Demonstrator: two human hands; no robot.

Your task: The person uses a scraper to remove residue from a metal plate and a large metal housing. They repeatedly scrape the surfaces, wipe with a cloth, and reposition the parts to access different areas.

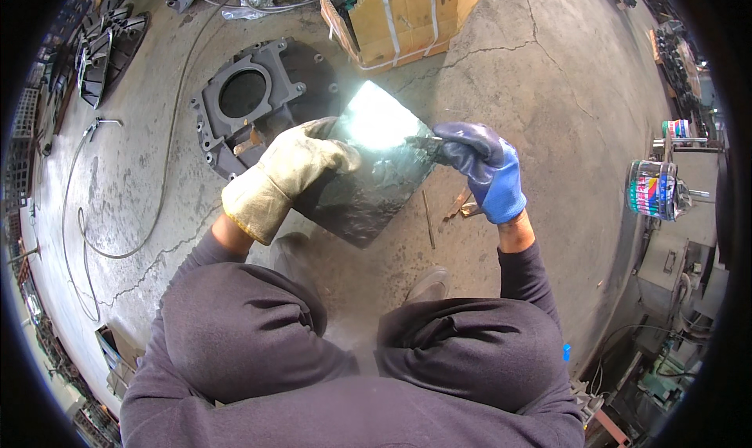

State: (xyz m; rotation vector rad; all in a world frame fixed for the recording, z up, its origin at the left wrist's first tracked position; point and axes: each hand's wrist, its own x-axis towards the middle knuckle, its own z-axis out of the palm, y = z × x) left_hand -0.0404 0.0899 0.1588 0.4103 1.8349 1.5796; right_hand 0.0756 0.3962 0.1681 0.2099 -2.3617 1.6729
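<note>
Left hand (pixel 294 162): fingers pinch left edge of panel (pixel 352 201). Right hand (pixel 483 166): fingers drawn together at its right corner; cannot tell what they pinch. Panel sits between both hands, upper part glaring white.

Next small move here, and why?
I'd probably tilt the dark panel slightly with the left hand, which grips its left edge. White glare washes out its upper part, close to the right hand, so the surface there can't be read. The glare's source isn't clear.
</note>
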